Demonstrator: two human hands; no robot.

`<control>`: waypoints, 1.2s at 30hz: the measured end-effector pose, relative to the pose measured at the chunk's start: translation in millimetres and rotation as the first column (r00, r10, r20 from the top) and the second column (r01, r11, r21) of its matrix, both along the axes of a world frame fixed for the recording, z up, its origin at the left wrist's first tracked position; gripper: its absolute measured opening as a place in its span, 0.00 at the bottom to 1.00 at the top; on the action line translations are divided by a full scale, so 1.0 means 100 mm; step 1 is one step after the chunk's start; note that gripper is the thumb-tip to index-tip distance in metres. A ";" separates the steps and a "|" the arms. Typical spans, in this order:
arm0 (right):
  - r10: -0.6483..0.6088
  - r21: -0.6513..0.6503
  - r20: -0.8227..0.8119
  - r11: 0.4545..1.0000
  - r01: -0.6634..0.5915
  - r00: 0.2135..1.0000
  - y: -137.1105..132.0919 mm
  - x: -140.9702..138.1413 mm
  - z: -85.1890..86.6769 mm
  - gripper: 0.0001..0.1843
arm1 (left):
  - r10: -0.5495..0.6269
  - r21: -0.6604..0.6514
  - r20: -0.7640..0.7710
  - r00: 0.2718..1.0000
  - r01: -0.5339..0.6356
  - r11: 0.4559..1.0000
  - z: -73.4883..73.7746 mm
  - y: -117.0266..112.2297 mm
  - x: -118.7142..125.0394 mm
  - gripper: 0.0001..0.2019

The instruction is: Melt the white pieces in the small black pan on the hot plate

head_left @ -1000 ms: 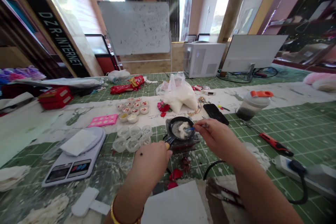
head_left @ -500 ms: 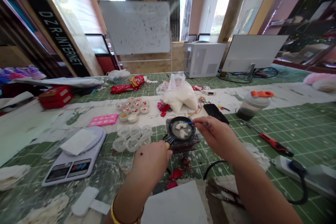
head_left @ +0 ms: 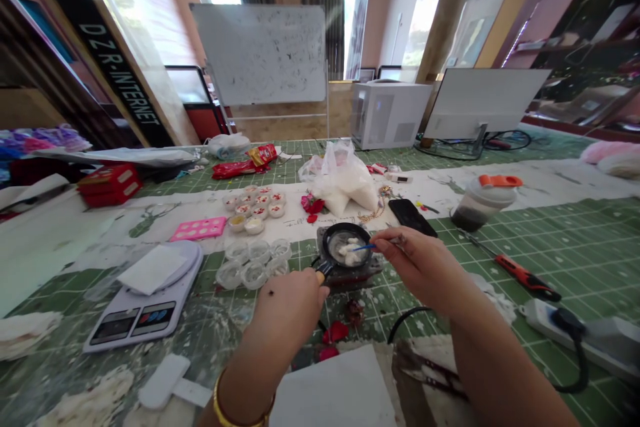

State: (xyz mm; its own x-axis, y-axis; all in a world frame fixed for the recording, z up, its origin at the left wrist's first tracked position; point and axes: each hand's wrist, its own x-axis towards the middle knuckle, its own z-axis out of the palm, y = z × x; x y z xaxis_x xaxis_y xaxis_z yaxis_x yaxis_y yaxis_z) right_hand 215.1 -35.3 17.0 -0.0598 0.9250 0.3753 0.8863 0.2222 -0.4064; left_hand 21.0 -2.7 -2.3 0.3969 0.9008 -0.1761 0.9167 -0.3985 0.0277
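My left hand [head_left: 290, 307] is closed round the handle of a small black frying pan [head_left: 327, 265], which sits on a dark hot plate [head_left: 363, 278]. White lumps [head_left: 349, 253] lie in the pan in a thin layer that looks like clear liquid. My right hand [head_left: 415, 267] pinches a thin blue stick [head_left: 364, 247], its tip among the lumps. Left of the pan stand several clear empty cups [head_left: 253, 273]. Behind them are small cups [head_left: 263, 200] filled with white, with red bits on top.
A kitchen scale [head_left: 150, 300] with white paper lies at left, near a pink mould [head_left: 199, 228]. Behind the pan are a plastic bag of white grains [head_left: 345, 190] and a phone [head_left: 413, 217]. A shaker bottle [head_left: 484, 203], a screwdriver [head_left: 525, 275] and a power strip [head_left: 555, 330] lie at right.
The stick's tip has moved down and left within the pan, and the white lumps have shifted closer together. My left hand keeps its hold on the pan.
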 end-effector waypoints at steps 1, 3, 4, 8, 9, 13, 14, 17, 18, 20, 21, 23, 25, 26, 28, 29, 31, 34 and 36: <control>0.005 -0.003 0.006 1.000 -0.005 1.000 -0.01 0.00 0.01 0.13 | -0.002 0.005 0.001 1.000 0.002 1.000 0.00 0.00 0.00 0.13; 0.009 -0.012 0.024 1.000 -0.009 1.000 -0.02 0.00 0.02 0.13 | -0.006 0.010 0.005 1.000 0.006 1.000 -0.01 0.00 -0.01 0.13; 0.001 -0.004 0.025 1.000 -0.001 1.000 -0.03 0.00 0.03 0.13 | -0.007 0.013 0.006 1.000 0.007 1.000 -0.02 0.00 -0.01 0.13; -0.042 0.034 0.022 0.999 0.041 0.999 -0.03 0.01 0.03 0.13 | -0.015 0.031 0.005 1.000 0.015 0.999 -0.04 0.01 -0.01 0.13; -0.038 0.021 0.034 0.999 0.037 0.999 -0.02 0.01 0.02 0.13 | -0.018 0.032 0.006 1.000 0.018 0.999 -0.04 0.01 -0.01 0.13; -0.051 0.021 0.038 0.999 0.050 0.998 -0.02 0.01 0.01 0.13 | -0.017 0.023 0.005 1.000 0.017 1.000 -0.05 0.01 -0.01 0.13; -0.062 0.042 0.017 0.997 0.061 0.998 -0.01 0.01 0.00 0.13 | -0.016 0.020 0.002 1.000 0.016 1.000 -0.05 0.01 -0.01 0.13; -0.054 0.045 -0.006 0.998 0.054 0.999 0.00 0.00 -0.01 0.12 | -0.015 0.020 0.001 1.000 0.015 1.000 -0.06 0.01 -0.01 0.13; -0.038 0.024 0.008 0.999 0.038 0.999 0.00 0.00 -0.01 0.13 | -0.016 0.022 0.003 1.000 0.016 1.000 -0.06 0.01 -0.01 0.13; -0.016 -0.004 0.030 1.000 0.016 0.999 0.01 -0.01 -0.01 0.13 | -0.015 0.023 0.006 1.000 0.015 1.000 -0.06 0.01 -0.01 0.13; -0.018 0.001 0.027 1.000 0.018 0.999 0.02 -0.01 -0.02 0.13 | -0.014 0.022 0.005 1.000 0.014 1.000 -0.06 0.01 -0.01 0.13; -0.036 0.031 -0.001 0.999 0.036 0.999 0.02 -0.01 -0.02 0.13 | -0.007 0.017 -0.003 1.000 0.007 1.000 -0.05 0.01 0.00 0.13; -0.034 0.033 -0.015 0.999 0.034 0.999 0.03 -0.01 -0.02 0.13 | -0.004 0.014 -0.009 1.000 0.005 1.000 -0.05 0.01 0.00 0.13; -0.021 0.013 -0.007 1.000 0.021 1.000 0.03 0.00 -0.02 0.13 | -0.002 0.010 -0.011 1.000 0.002 1.000 -0.04 0.01 0.01 0.13; 0.005 -0.027 0.017 1.000 -0.004 1.000 0.04 0.00 -0.03 0.14 | 0.004 0.001 -0.016 1.000 -0.004 1.000 -0.03 0.01 0.01 0.13; 0.005 -0.029 0.024 1.000 -0.004 1.000 0.05 0.00 -0.04 0.14 | 0.006 -0.006 -0.020 1.000 -0.006 1.000 -0.03 0.01 0.01 0.13; -0.035 0.018 0.021 0.999 0.035 0.999 0.06 0.00 -0.04 0.14 | 0.001 -0.015 -0.023 1.000 -0.002 1.000 -0.01 0.00 0.01 0.13; -0.084 0.047 0.042 0.996 0.082 0.996 0.07 -0.01 -0.03 0.14 | -0.009 -0.022 -0.015 1.000 0.009 1.000 0.01 0.00 0.02 0.13; -0.064 0.002 0.070 0.998 0.064 0.995 0.07 -0.01 -0.03 0.14 | -0.006 -0.025 -0.012 1.000 0.006 1.000 0.02 0.00 0.02 0.13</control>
